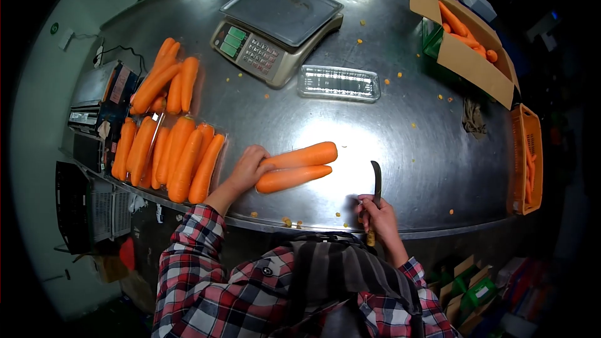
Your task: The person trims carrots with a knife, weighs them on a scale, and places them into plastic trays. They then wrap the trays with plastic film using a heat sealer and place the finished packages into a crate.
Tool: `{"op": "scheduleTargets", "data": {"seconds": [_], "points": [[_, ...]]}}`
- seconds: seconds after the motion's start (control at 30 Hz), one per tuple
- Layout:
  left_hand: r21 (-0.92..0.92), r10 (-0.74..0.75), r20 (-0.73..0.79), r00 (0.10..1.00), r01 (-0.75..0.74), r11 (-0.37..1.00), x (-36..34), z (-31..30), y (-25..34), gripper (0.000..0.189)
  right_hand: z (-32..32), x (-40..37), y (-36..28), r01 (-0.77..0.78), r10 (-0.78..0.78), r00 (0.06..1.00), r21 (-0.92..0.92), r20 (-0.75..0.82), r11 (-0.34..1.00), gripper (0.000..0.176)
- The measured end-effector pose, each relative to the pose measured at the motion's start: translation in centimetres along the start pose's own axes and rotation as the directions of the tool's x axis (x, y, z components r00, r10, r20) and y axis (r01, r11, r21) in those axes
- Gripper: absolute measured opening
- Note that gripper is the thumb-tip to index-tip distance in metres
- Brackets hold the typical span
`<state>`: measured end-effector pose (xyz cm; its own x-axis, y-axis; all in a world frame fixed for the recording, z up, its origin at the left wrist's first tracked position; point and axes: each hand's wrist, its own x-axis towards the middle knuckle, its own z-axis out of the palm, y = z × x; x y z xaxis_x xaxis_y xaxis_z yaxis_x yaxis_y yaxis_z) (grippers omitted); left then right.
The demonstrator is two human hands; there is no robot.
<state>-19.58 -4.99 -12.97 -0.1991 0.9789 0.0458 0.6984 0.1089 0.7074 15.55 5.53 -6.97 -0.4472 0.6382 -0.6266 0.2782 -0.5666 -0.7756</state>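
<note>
Two carrots (294,168) lie side by side on the steel table in front of me, seemingly in a clear tray whose edges barely show. My left hand (249,168) is closed around their left end, fingers over the upper carrot; its fingertips are partly hidden. A knife with a dark, curved blade (377,178) and a yellowish handle points away from me, gripped in my right hand (379,216) near the table's front edge. Left of my left hand, several carrots (181,156) lie grouped in clear trays, with more carrots (164,81) behind them.
A weighing scale (282,9) stands at the back, with a clear plastic tray (339,83) in front of it. On the right are a cardboard box (472,62) of carrots, a crumpled cloth (473,117) and an orange crate (518,156). Small orange scraps dot the steel table (438,169).
</note>
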Motion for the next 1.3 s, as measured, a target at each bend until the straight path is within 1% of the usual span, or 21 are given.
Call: {"op": "scheduleTargets", "data": {"seconds": [0.17,0.27,0.37,0.47,0.53,0.57,0.6,0.67,0.7,0.73,0.77,0.83,0.87,0.9,0.93,0.97,1.0,1.03,1.07,1.13,1.3], "points": [[0.195,0.123,0.192,0.974,-0.161,0.968,0.9,-1.3,0.9,0.023,0.2,0.3,0.1,0.010,-0.010,1.000,-0.007,0.013,1.000,0.026],[0.453,0.157,0.296,0.942,-0.283,0.845,2.4,-2.8,2.5,0.021,0.2,0.0,0.2,0.019,-0.019,1.000,0.002,-0.002,1.000,0.026],[0.477,0.138,0.076,0.987,-0.158,0.864,3.8,-3.0,4.5,0.021,0.6,-0.6,0.2,0.054,-0.044,0.995,0.111,-0.093,0.992,0.022],[0.114,-0.021,0.002,1.000,0.020,0.993,2.6,-1.0,5.7,0.019,1.0,-2.4,1.0,0.115,-0.070,0.982,0.262,-0.176,0.958,0.016],[-0.032,-0.092,0.082,0.992,0.095,0.995,0.4,0.3,8.6,0.017,1.5,-3.6,1.7,0.147,-0.106,0.983,0.306,-0.147,0.941,0.014],[-0.456,0.127,-0.010,0.992,-0.118,0.882,-1.6,1.5,8.2,0.015,1.6,-4.0,2.4,0.130,-0.112,0.991,0.307,-0.076,0.943,0.013],[-0.338,0.264,-0.012,0.964,-0.253,0.906,-3.3,2.7,8.5,0.015,1.3,-3.9,3.6,0.119,-0.127,0.992,0.277,0.011,0.953,0.011],[-0.335,0.065,0.146,0.987,-0.012,0.942,-7.2,3.2,11.0,0.018,1.2,-4.2,3.5,0.038,-0.051,0.998,0.264,0.044,0.964,0.010],[-0.206,0.074,0.161,0.984,-0.040,0.978,-9.3,3.3,10.9,0.020,1.4,-3.8,2.8,0.068,-0.069,0.998,0.129,0.000,0.989,0.010],[-0.171,-0.062,0.172,0.983,0.092,0.981,-11.2,4.1,11.2,0.031,0.5,-3.1,1.9,0.118,-0.118,0.993,-0.007,-0.030,0.993,0.010],[-0.158,-0.130,0.274,0.953,0.177,0.971,-13.7,4.3,10.4,0.023,-0.2,-2.0,0.8,0.170,-0.179,0.983,-0.145,-0.051,0.975,0.011],[-0.122,-0.284,-0.077,0.956,0.274,0.954,-21.1,8.2,7.4,0.030,-3.0,2.8,1.6,0.279,-0.303,0.953,-0.342,-0.018,0.897,0.011],[-0.026,-0.688,-0.006,0.726,0.687,0.726,-23.8,7.3,10.0,0.042,-4.0,4.9,1.7,0.329,-0.361,0.932,-0.425,0.004,0.843,0.012],[0.311,-0.795,0.012,0.607,0.753,0.579,-28.0,8.7,10.8,0.045,-4.3,5.8,0.7,0.259,-0.282,0.959,-0.458,0.019,0.850,0.014],[0.532,-0.842,0.203,0.501,0.665,0.524,-31.9,9.7,12.0,0.048,-4.8,7.7,0.9,0.383,-0.404,0.911,-0.543,0.085,0.747,0.018],[0.535,-0.826,0.449,0.341,0.638,0.554,-36.4,13.2,11.6,0.050,-5.8,9.6,2.0,0.488,-0.510,0.846,-0.610,0.154,0.625,0.022],[0.351,-0.773,0.599,0.207,0.800,0.487,-40.0,15.5,12.2,0.049,-6.1,10.5,2.8,0.574,-0.600,0.768,-0.658,0.224,0.488,0.026],[0.132,-0.764,0.631,0.132,0.953,0.274,-42.4,16.7,13.8,0.048,-4.7,8.8,0.9,0.498,-0.510,0.830,-0.713,0.226,0.494,0.037],[-0.081,-0.756,0.649,0.083,0.996,0.040,-44.1,17.7,15.0,0.048,-4.6,8.6,1.1,0.505,-0.518,0.822,-0.722,0.235,0.473,0.037],[-0.389,-0.776,0.625,0.088,0.897,-0.211,-45.7,19.1,16.2,0.047,-3.5,8.8,1.1,0.532,-0.555,0.792,-0.732,0.253,0.425,0.038],[-0.719,-0.835,0.518,0.186,0.624,-0.306,-46.7,19.7,14.4,0.044,-2.6,10.3,3.6,0.430,-0.644,0.757,-0.826,0.110,0.364,0.034]]}}
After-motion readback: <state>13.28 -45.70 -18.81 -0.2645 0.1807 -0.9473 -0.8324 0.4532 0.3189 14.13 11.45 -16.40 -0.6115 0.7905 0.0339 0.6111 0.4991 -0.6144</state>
